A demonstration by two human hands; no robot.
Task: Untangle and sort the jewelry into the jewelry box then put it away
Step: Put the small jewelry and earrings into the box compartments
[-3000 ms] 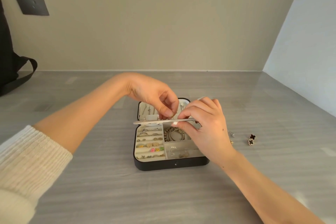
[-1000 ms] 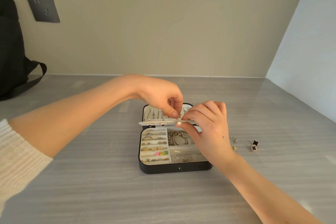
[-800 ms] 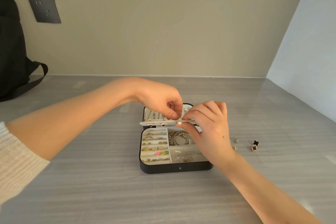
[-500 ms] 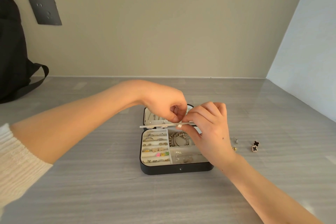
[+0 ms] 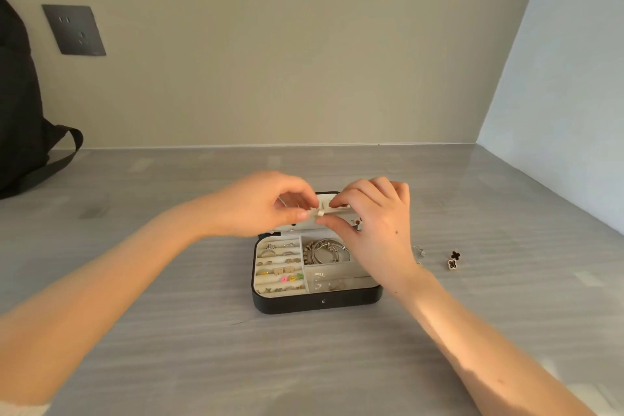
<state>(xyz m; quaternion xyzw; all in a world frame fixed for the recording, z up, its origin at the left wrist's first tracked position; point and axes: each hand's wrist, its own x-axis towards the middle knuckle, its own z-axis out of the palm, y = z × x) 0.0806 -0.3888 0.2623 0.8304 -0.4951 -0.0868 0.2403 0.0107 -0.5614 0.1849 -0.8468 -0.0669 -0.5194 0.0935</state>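
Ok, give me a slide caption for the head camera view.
Over the open jewelry box, left hand and right hand pinch a small white piece.

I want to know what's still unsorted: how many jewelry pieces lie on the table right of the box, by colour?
Black clover earrings: 2
Silver piece: 1
Total: 3 plainly visible
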